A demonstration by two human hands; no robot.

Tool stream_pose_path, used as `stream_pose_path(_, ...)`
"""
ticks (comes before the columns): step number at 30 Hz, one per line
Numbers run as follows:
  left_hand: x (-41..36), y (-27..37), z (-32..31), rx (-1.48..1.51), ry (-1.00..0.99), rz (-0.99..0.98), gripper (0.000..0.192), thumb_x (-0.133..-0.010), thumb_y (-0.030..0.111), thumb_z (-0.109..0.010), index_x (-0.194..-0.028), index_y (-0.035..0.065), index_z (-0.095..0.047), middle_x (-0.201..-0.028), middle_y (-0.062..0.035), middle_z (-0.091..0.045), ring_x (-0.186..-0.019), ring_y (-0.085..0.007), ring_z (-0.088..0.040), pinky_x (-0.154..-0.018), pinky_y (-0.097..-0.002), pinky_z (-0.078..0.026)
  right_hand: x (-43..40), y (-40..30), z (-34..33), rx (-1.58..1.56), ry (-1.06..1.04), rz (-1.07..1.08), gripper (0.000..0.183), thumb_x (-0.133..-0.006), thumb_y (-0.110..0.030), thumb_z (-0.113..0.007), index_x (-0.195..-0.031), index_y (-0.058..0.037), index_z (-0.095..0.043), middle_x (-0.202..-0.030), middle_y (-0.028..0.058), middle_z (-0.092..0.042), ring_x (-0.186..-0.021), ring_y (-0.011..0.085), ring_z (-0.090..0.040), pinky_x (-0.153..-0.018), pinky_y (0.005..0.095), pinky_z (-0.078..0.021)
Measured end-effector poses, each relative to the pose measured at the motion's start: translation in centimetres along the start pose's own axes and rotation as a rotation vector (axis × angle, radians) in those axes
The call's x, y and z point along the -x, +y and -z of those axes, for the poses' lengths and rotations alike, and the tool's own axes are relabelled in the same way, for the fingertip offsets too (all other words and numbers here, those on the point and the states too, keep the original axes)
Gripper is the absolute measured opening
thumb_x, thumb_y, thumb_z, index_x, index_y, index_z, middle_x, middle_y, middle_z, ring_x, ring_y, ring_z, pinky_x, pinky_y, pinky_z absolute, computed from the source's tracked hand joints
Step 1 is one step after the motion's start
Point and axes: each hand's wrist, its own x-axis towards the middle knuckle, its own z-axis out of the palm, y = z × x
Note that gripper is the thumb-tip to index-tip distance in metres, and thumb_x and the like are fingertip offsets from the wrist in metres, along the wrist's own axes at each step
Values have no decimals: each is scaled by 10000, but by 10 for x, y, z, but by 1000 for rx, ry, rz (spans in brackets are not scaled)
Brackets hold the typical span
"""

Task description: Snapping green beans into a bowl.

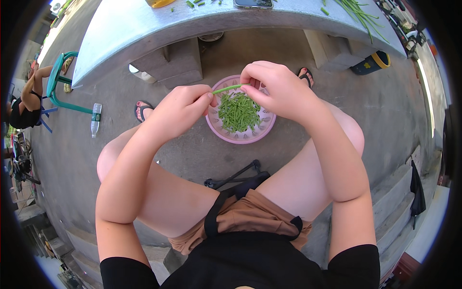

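Observation:
Between my two hands a short length of green bean (227, 89) is stretched roughly level. My left hand (190, 105) pinches its left end between thumb and forefinger, and my right hand (269, 87) has the right end at its fingertips. Below them on the ground stands a round pink plastic basket (241, 140) with a leaf-shaped openwork pattern. Many cut pieces of green bean (239, 112) lie heaped in it. Long whole beans (357, 14) rest at the right of the stone table (119, 32), one hanging over its edge.
A smartphone (253, 3), bean scraps and a container of yellowish liquid (159, 3) are on the table. At left are a plastic bottle (95, 120), a green stool (54, 81) and a seated person (27, 103). A dark bin (370, 64) stands right, a folded umbrella (417, 191) by the steps.

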Motion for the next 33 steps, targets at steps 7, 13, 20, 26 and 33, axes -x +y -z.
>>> stream_pose_path(7,-1,5,-4,-62,-1,-21,284,-960,204,-506,-933,-21,-677,-747,-181,-646,-686,-289,-623,-689,-407,-492,2,2,-14,105,-52,44,175,-910,-212,-656,-963,-53,-706,-890,121,-695,-835,315,-685,-748,422,-553)
stream_pose_path(13,-3,4,-11,-101,52,-96,248,-969,182,-526,-912,-13,-670,-688,-147,-606,-617,-251,-566,-619,-378,-453,1,1,-20,302,-6,42,214,-908,-247,-644,-844,-69,-745,-808,110,-703,-762,323,-693,-736,415,-563)
stream_pose_path(20,-2,3,-20,-211,196,-276,199,-954,143,-565,-887,-22,-654,-718,-204,-615,-618,-343,-575,-597,-411,-443,0,-9,-32,179,61,-254,239,-914,-254,-649,-836,-52,-749,-746,161,-690,-700,359,-671,-632,445,-530)
stream_pose_path(26,-2,-1,-21,-239,233,-314,198,-958,129,-556,-876,-25,-648,-722,-205,-625,-645,-360,-598,-614,-415,-461,-5,-14,-34,219,84,-390,330,-946,-280,-593,-775,-45,-749,-716,172,-695,-679,365,-693,-660,456,-564)
stream_pose_path(33,11,17,-20,-112,130,-215,214,-970,150,-562,-887,-23,-656,-667,-170,-592,-584,-262,-558,-586,-377,-442,-15,16,-3,-491,181,-455,295,-977,-227,-602,-874,34,-693,-677,97,-679,-612,156,-660,-606,325,-525)
